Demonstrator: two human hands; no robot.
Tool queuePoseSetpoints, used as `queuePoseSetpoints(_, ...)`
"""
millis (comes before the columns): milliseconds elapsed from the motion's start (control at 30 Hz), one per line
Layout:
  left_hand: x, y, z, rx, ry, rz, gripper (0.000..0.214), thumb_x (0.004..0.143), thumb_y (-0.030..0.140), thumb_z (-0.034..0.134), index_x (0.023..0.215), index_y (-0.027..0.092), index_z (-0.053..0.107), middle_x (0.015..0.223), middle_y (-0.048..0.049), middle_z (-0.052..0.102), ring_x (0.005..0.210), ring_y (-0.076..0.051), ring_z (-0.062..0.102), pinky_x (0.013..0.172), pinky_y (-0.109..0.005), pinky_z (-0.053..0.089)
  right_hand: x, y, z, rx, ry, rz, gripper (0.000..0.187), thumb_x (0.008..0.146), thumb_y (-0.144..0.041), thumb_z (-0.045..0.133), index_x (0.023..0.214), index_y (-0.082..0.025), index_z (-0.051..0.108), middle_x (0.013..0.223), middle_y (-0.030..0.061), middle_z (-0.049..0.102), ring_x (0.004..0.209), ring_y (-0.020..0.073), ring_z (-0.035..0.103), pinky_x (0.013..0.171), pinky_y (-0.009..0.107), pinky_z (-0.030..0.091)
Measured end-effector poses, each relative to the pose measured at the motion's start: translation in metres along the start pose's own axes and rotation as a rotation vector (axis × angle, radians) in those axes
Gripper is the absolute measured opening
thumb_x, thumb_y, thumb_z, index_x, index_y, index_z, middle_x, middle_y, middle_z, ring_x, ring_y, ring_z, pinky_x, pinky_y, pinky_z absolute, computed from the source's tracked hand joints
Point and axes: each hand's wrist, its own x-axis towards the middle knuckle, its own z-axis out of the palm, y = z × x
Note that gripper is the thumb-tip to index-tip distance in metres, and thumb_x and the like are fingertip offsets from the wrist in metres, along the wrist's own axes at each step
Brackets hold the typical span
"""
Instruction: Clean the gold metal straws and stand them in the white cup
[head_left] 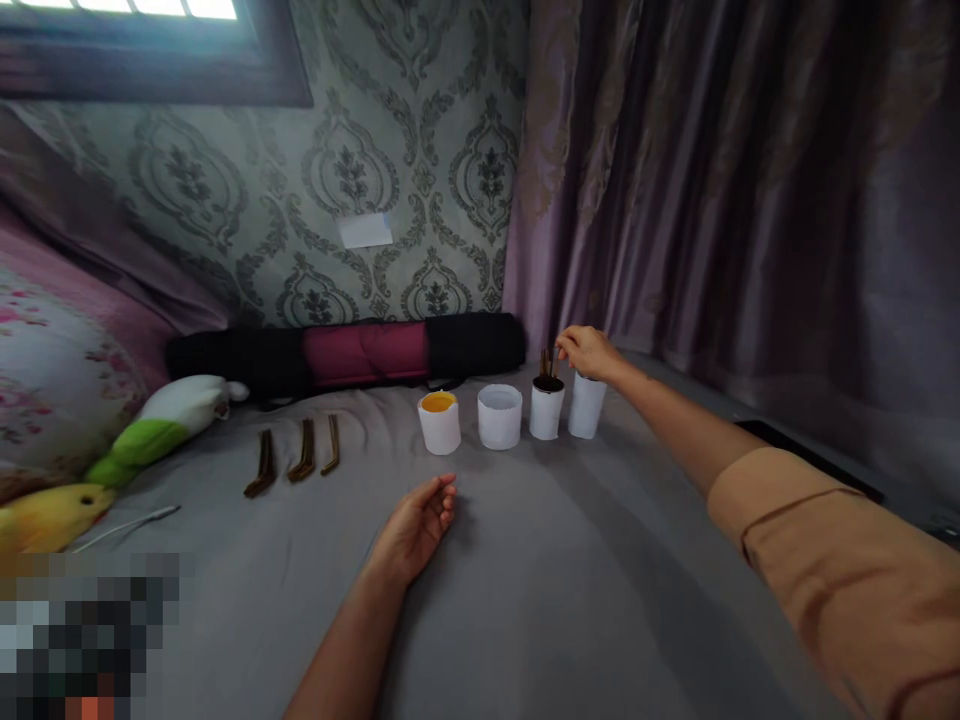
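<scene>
My right hand (589,352) is at the top of a slim white cup with a dark inside (547,412). Its fingers pinch a thin brown stick (555,358), and more brown sticks (545,362) stand upright in that cup. Partly behind the hand is another slim white cup (586,410). To the left stand a wide white cup (499,420) and a white cup with a yellow inside (440,428). My left hand (416,525) rests on the grey sheet in front of the cups, fingers loosely curled with nothing in them.
Three groups of bent brown sticks (262,465) lie on the grey sheet (525,600) at left. A black and maroon roll (360,352) lies along the wall. Plush toys (169,415) and a white cable (127,525) are far left; a dark flat object (810,458) is right.
</scene>
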Motion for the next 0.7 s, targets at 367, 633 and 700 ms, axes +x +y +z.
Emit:
queuePoseSetpoints(367, 0.002, 0.000, -0.002, 0.001, -0.005, -0.006, 0.015, 0.080, 0.015, 0.047, 0.088, 0.007, 0.057, 0.068, -0.0047, 0.056, 0.052, -0.006, 0.050, 0.045, -0.016, 0.041, 0.003, 0.006, 0.012, -0.055, -0.066, 0.033, 0.022, 0.079, -0.020, 0.042, 0.071, -0.016, 0.061, 0.067, 0.0023, 0.065, 0.049, 0.0083, 0.054, 0.047, 0.018, 0.036)
queuePoseSetpoints(633, 0.002, 0.001, 0.000, -0.003, -0.009, -0.005, 0.015, 0.080, 0.015, 0.047, 0.088, 0.008, 0.056, 0.067, -0.0044, 0.055, 0.052, -0.006, 0.050, 0.045, -0.016, 0.041, 0.004, 0.009, 0.019, 0.035, -0.007, 0.157, 0.020, 0.078, -0.020, 0.044, 0.067, -0.014, 0.061, 0.060, 0.0044, 0.063, 0.042, 0.0088, 0.053, 0.040, 0.019, 0.038)
queuePoseSetpoints(700, 0.001, 0.001, 0.000, -0.005, -0.005, -0.006, 0.015, 0.079, 0.015, 0.047, 0.088, 0.007, 0.056, 0.068, -0.0044, 0.055, 0.053, -0.006, 0.050, 0.045, -0.016, 0.041, 0.005, 0.010, 0.021, 0.049, 0.003, 0.181, 0.020, 0.077, -0.020, 0.045, 0.067, -0.014, 0.061, 0.057, 0.0048, 0.062, 0.042, 0.0094, 0.053, 0.038, 0.018, 0.038)
